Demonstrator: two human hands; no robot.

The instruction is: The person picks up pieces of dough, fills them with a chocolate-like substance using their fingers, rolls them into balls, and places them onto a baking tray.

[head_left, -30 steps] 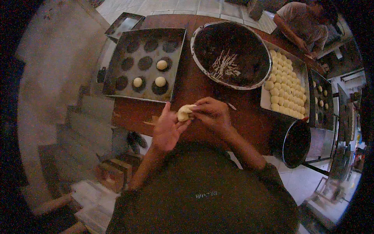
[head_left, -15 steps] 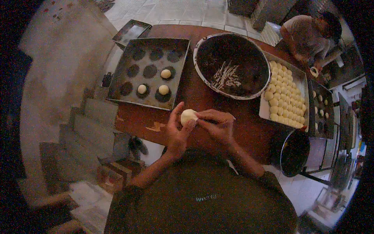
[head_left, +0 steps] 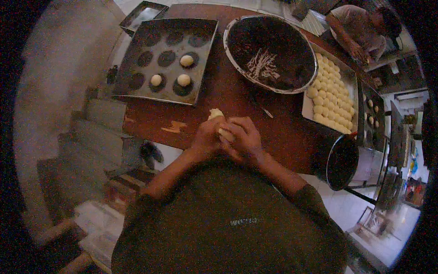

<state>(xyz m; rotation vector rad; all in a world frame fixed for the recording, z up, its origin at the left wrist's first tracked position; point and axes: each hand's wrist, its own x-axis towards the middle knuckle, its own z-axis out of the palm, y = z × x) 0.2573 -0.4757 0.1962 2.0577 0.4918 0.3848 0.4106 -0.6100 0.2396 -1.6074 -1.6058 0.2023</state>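
Observation:
Both my hands meet over the near edge of the brown table, closed round a pale piece of dough [head_left: 215, 113]. My left hand [head_left: 206, 138] wraps it, and part of the dough sticks out above the fingers. Pressed against it from the other side is my right hand [head_left: 246, 139], its fingers curled; pale dough also shows between the two hands. How the dough is shaped inside the grip is hidden. Ahead on the left lies a dark metal baking pan [head_left: 127, 84] with round hollows. Three dough balls [head_left: 184, 80] sit in its right and front hollows.
A large round basin [head_left: 292, 91] with dark insides and pale strands stands ahead. A small thin utensil [head_left: 267, 113] lies by it. Rightward are a tray of many dough balls [head_left: 331, 98], another pan [head_left: 372, 114], a black round container [head_left: 342, 162] and a co-worker [head_left: 360, 32].
My right hand has gone from pinching the top of the dough ball to closing against my left hand round it. The table and pans appear higher in view. The thin utensil now shows.

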